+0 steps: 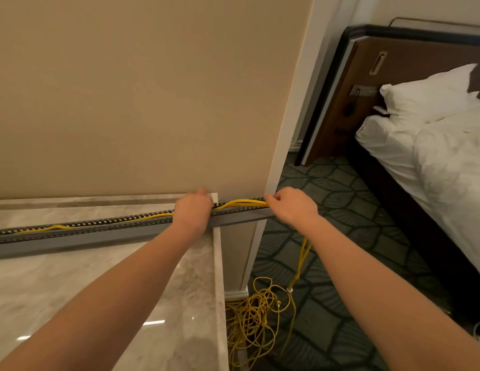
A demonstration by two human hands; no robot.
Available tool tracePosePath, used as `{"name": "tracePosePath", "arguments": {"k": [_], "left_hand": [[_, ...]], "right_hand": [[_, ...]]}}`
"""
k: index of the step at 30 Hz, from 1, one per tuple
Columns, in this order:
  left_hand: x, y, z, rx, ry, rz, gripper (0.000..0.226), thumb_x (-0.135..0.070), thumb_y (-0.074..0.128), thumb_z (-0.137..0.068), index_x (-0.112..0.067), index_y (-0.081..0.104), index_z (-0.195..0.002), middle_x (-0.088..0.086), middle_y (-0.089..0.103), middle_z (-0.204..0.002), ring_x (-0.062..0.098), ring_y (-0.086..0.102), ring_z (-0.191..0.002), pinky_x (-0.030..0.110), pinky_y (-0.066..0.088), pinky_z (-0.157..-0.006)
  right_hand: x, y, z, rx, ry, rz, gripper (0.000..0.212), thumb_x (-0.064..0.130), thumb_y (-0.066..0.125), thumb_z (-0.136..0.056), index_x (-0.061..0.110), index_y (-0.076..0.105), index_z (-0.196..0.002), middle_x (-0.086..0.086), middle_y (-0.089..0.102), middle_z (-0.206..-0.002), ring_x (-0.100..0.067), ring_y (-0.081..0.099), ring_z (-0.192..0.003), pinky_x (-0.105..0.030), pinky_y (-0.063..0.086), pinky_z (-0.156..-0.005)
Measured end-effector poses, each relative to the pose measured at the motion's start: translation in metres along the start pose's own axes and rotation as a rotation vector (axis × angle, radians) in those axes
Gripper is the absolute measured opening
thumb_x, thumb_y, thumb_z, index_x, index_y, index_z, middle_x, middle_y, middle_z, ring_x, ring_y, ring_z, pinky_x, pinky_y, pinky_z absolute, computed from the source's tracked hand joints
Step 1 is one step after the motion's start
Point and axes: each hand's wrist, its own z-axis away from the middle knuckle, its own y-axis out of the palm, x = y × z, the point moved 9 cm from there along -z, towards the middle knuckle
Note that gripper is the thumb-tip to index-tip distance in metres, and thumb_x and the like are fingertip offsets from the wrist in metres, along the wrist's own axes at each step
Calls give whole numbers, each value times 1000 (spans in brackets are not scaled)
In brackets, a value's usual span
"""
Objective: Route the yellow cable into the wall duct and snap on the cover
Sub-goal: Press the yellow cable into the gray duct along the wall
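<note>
A long grey slotted duct (pixel 81 232) lies along the back of a marble counter, its right end jutting past the counter's edge. The yellow cable (pixel 241 202) runs inside the duct from the far left and bulges up in an arc between my hands. My left hand (pixel 194 210) presses down on the duct over the cable. At the duct's right end my right hand (pixel 289 204) pinches the cable. From there the cable drops to a tangled yellow heap (pixel 251 317) on the floor. No duct cover is in view.
The marble counter (pixel 99 285) has a raised rim on its right side. A beige wall (pixel 139 89) rises behind the duct. To the right are patterned carpet (pixel 327 188) and a bed (pixel 434 145) with white bedding and a dark headboard.
</note>
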Motion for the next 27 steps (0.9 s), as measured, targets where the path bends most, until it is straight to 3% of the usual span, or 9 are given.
{"name": "tracePosePath", "arguments": {"k": [5,9,16,20,27], "left_hand": [[1,3,4,11,1,1,21,-2,59,-86,-8,64,-106,10,58,-106,32,63,-94,39,50,-67],[2,3,8,-1,11,4,17,-6,59,-88,-10,65,-104,9,56,-109,30,63,-93,38,50,-67],[1,5,7,23,38,-32,17,-7,59,-89,-11,66,-103,8,56,-109,29,62,-92,36,48,-65],[1,6,5,38,46,-36,16,-10,60,-89,-12,67,-103,8,56,-109,29,62,-92,36,48,-65],[2,6,2,63,57,-45,15,-13,60,-89,-10,67,-102,9,56,-111,31,62,-93,37,45,-63]], "right_hand": [[7,-19,-4,-201,-131,114,43,54,39,-87,18,53,-67,3,57,-60,-18,55,-58,-28,38,-50],[7,-18,-13,-142,-230,149,39,54,42,-87,23,47,-64,7,53,-59,-14,50,-57,-26,29,-47],[-1,0,-32,-11,-218,38,31,53,46,-91,26,53,-79,5,59,-78,-18,53,-74,-31,37,-60],[-4,6,-41,-1,-198,-62,29,51,49,-92,26,49,-78,6,56,-74,-15,52,-70,-30,35,-54],[-9,24,-40,16,-223,-111,21,42,53,-93,23,51,-82,5,55,-82,-17,53,-76,-33,40,-64]]}}
